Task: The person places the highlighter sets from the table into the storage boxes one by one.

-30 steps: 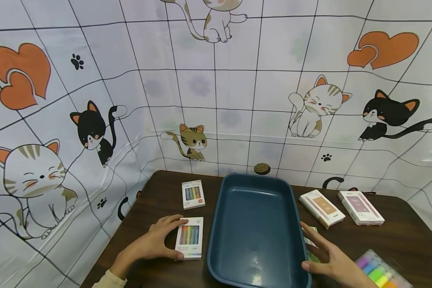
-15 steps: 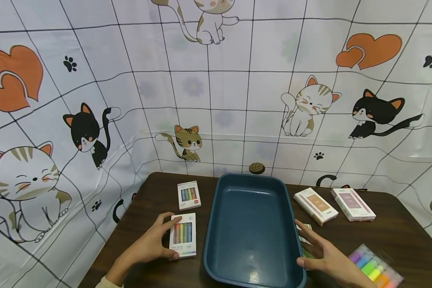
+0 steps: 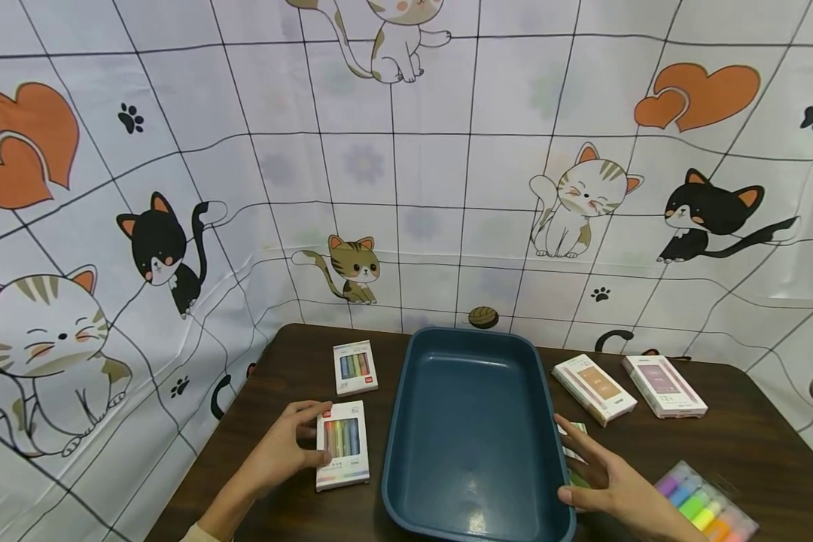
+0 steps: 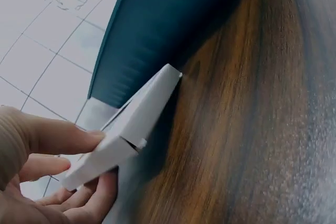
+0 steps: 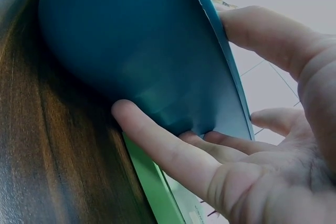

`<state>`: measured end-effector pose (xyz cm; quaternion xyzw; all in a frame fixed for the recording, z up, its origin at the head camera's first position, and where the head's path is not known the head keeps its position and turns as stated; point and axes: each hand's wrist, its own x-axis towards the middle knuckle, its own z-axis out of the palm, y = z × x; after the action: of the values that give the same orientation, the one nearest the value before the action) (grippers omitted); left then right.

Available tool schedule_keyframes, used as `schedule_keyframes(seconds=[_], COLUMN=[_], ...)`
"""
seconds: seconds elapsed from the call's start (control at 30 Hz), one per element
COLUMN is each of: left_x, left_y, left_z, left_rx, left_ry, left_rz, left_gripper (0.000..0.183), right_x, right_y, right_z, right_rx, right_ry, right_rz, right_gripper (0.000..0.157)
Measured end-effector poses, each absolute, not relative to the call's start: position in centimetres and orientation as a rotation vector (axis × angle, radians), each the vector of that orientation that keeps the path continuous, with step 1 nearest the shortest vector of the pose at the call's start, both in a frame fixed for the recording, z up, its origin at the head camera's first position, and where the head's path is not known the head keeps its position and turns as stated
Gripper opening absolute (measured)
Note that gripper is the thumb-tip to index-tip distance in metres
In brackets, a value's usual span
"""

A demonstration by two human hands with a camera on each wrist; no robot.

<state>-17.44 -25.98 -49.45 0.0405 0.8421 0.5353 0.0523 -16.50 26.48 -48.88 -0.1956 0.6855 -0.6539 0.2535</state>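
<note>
My left hand (image 3: 283,448) grips the left edge of a white box of coloured sticks (image 3: 344,444), left of a blue plastic basin (image 3: 474,421). In the left wrist view, the thumb lies on one face of the tilted white box (image 4: 128,124) and fingers lie beneath it. At the basin's right side is my right hand (image 3: 606,482). Seen from the right wrist, its thumb touches the rim of the basin (image 5: 131,35), while its extended fingers (image 5: 163,145) rest along the outer wall. A green and white box (image 3: 576,452) lies partly hidden behind that hand.
Behind the held box lies a smaller white box of coloured sticks (image 3: 355,367). Right of the basin are a white box with an orange-brown panel (image 3: 595,388), one with a purple panel (image 3: 664,385), and a clear pack of highlighters (image 3: 704,500). A cat-print curtain (image 3: 433,173) backs the dark wooden table (image 3: 752,444).
The left hand has shifted slightly left on the box, and the box has turned a little. The right hand stays at the basin's side. The head view has swung slightly right.
</note>
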Motion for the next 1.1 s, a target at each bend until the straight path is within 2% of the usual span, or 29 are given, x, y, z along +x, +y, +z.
schedule_keyframes(seconds=[0.17,0.53,1.1], left_x=[-17.5,-17.7,-17.8], left_y=[-26.2,-26.5,-27.5], left_z=[-49.4,-48.9,-45.6], left_rx=[0.041,-0.014,0.046], left_ry=[2.464,2.290,2.336], left_rz=[1.789,1.981,1.963], left_gripper=[0.076,0.078,0.078], right_x=[-16.6,-16.5,-16.2], right_y=[26.5,26.5,26.6], right_z=[-48.9,-48.7,-49.2], right_rx=[-0.531,-0.524,-0.498], right_ry=[1.835,1.828,1.843], right_rz=[-1.782,-1.789,-1.819], right_gripper=[0.087,0.086,0.086])
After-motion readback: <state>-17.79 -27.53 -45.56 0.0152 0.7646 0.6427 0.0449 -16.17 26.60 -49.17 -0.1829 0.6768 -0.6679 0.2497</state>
